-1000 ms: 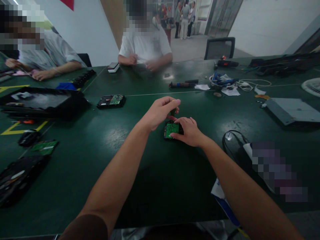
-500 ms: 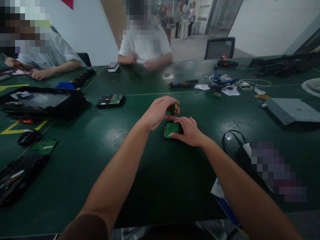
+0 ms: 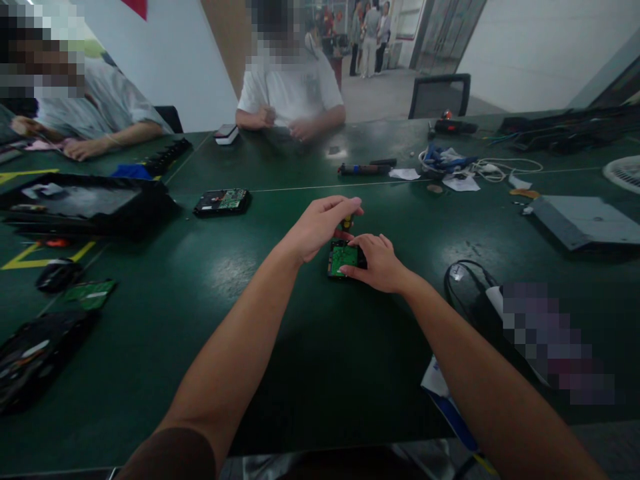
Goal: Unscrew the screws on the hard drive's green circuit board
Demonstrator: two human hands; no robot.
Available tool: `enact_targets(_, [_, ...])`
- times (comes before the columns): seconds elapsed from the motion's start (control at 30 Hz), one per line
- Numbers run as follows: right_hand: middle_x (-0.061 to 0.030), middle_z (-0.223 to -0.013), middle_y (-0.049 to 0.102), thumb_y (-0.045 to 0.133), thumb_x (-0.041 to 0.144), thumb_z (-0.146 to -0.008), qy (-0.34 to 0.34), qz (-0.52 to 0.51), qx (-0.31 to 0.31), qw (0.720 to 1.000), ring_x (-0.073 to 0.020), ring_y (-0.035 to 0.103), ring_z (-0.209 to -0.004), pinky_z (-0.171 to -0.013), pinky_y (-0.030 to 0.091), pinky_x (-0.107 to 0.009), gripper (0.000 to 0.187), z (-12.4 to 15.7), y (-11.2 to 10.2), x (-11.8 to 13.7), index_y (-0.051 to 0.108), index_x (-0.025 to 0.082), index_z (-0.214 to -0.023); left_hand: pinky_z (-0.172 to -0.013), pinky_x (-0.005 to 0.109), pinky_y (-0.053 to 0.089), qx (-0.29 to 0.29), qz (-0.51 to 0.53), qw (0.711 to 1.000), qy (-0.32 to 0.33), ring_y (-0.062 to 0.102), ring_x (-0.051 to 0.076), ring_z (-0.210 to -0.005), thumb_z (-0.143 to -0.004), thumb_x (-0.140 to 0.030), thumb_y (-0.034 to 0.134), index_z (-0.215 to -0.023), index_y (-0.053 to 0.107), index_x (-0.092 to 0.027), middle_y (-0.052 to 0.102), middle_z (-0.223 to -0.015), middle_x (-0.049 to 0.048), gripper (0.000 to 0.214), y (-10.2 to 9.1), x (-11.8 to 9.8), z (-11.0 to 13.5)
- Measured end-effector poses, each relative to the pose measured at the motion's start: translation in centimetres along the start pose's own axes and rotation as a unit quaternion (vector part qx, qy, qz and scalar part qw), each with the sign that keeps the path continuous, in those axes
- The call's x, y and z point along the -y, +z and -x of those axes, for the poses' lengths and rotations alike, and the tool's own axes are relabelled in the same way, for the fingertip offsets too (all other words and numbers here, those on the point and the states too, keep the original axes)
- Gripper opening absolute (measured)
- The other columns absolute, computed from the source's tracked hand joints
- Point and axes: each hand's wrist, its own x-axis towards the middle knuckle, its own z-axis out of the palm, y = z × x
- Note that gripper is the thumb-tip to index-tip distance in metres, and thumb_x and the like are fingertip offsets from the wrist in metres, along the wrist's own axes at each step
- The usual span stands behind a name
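Note:
A small hard drive lies on the dark green table, its green circuit board facing up. My right hand is closed on its right side, thumb on the near part of the board and fingers at the far edge. My left hand is wrapped round the black-and-yellow handle of a screwdriver, which stands upright over the drive's far edge. The screwdriver's tip is too small to make out, and my fingers hide part of the handle.
Another hard drive lies farther left, near a black tray. A dismantled black unit is at near left. To the right are a grey metal box and a cable. Two people sit across the table.
My left thumb and fingers have shifted round the top of the screwdriver handle and loosened a little. My right hand and the hard drive have stayed in place.

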Motion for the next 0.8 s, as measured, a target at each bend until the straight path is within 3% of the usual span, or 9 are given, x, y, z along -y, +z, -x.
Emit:
enact_targets(0.17, [-0.0141, -0.136, 0.062, 0.066, 0.065, -0.090, 0.002, 0.001, 0.003, 1.000, -0.0366, 0.056, -0.132, -0.121, 0.026, -0.067, 0.058, -0.07, -0.11, 0.14, 0.055, 0.024, -0.129, -0.069, 0.030, 0.060, -0.006, 0.041, 0.999, -0.025, 0.066, 0.019, -0.085, -0.096, -0.043, 0.066, -0.090, 0.064, -0.018, 0.067, -0.088, 0.0071, 0.025, -0.11, 0.08, -0.08])
enact_targets(0.37, [-0.0138, -0.136, 0.062, 0.068, 0.064, -0.089, 0.009, 0.004, 0.008, 1.000, -0.0370, 0.056, -0.132, -0.122, 0.025, -0.067, 0.057, -0.13, -0.11, 0.21, 0.056, 0.024, -0.128, -0.072, 0.033, 0.062, -0.012, 0.076, 0.997, -0.030, 0.068, 0.021, -0.088, -0.099, -0.041, 0.060, -0.092, 0.062, -0.018, 0.068, -0.088, 0.0086, 0.024, -0.15, 0.34, -0.31])
enact_targets(0.57, [-0.0129, -0.136, 0.063, 0.067, 0.064, -0.090, 0.003, -0.001, 0.001, 1.000, -0.0365, 0.056, -0.132, -0.121, 0.026, -0.067, 0.056, 0.01, -0.07, 0.17, 0.056, 0.025, -0.129, -0.072, 0.028, 0.059, -0.004, 0.001, 1.000, -0.009, 0.065, 0.018, -0.088, -0.093, -0.052, 0.070, -0.087, 0.069, -0.017, 0.068, -0.095, 0.0081, 0.035, -0.13, 0.13, -0.18])
enact_targets(0.8, [-0.0133, -0.137, 0.063, 0.066, 0.064, -0.091, 0.003, -0.001, 0.004, 1.000, -0.0364, 0.055, -0.133, -0.122, 0.026, -0.067, 0.056, 0.01, -0.15, 0.19, 0.055, 0.024, -0.129, -0.067, 0.027, 0.056, -0.010, -0.031, 0.999, 0.005, 0.065, 0.018, -0.087, -0.094, -0.044, 0.068, -0.086, 0.070, -0.017, 0.068, -0.092, 0.0079, 0.028, -0.31, 0.13, -0.16])
